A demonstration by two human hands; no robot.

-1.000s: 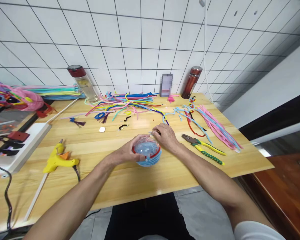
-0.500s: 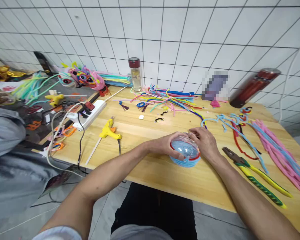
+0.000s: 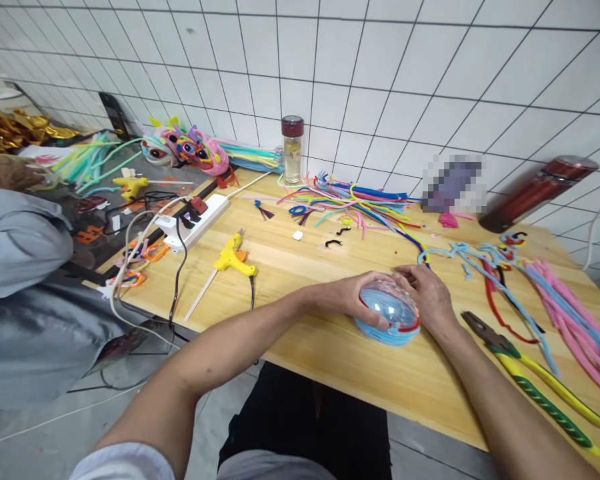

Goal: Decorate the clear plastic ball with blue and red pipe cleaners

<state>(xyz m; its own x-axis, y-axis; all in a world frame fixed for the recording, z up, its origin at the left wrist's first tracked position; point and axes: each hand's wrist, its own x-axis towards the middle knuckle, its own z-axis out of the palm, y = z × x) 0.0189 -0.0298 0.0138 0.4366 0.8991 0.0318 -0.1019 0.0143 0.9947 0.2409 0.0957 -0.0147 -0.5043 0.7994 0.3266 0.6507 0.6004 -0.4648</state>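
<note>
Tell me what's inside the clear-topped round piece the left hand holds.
Light blue shows through the clear top of the round piece; reflections leave unclear whether anything else is inside. The left hand covers one side, and the underside cannot be seen.

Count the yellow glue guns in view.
2. The nearer glue gun lies on the wooden table, right of the white power strip; the farther glue gun lies on the dark table at left. Clutter there could hide another.

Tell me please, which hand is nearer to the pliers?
Right hand: it is left of the pliers, beside the round blue piece. The left hand holds that piece's left side, farther away.
</note>
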